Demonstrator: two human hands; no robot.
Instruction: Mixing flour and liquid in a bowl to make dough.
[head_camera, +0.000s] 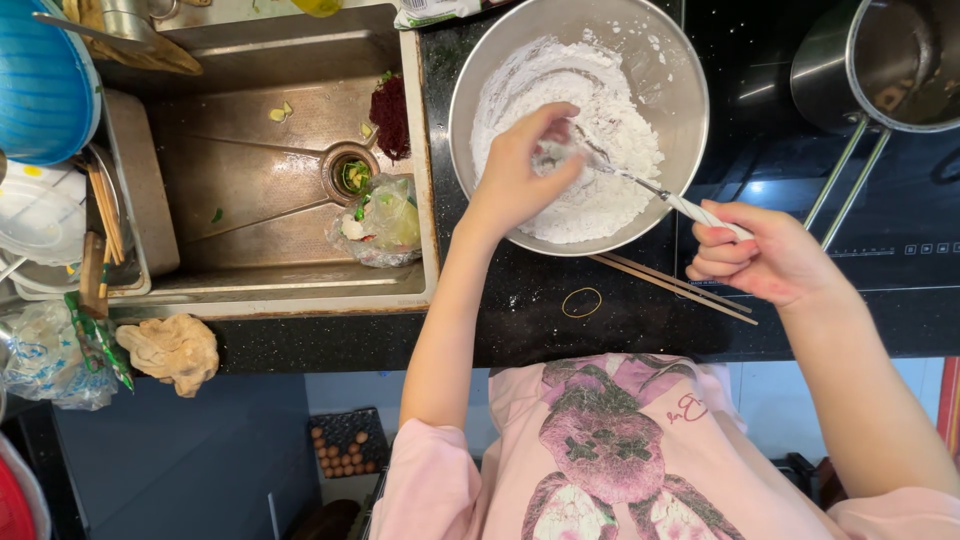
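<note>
Black stone table (520, 310) carries a steel bowl (672, 90) of white flour (610, 190) (just beside the sink (250, 160)). Left hand (520, 175) reaches into the flour, fingers pinched on the spoon's head. Right hand (765, 260) grips the spoon (655, 190) handle, chopsticks (650, 280) beneath.

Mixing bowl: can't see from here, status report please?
Left hand in the bowl, fingers in flour. Right hand grips the spoon. Chopsticks lie beside the bowl.
</note>
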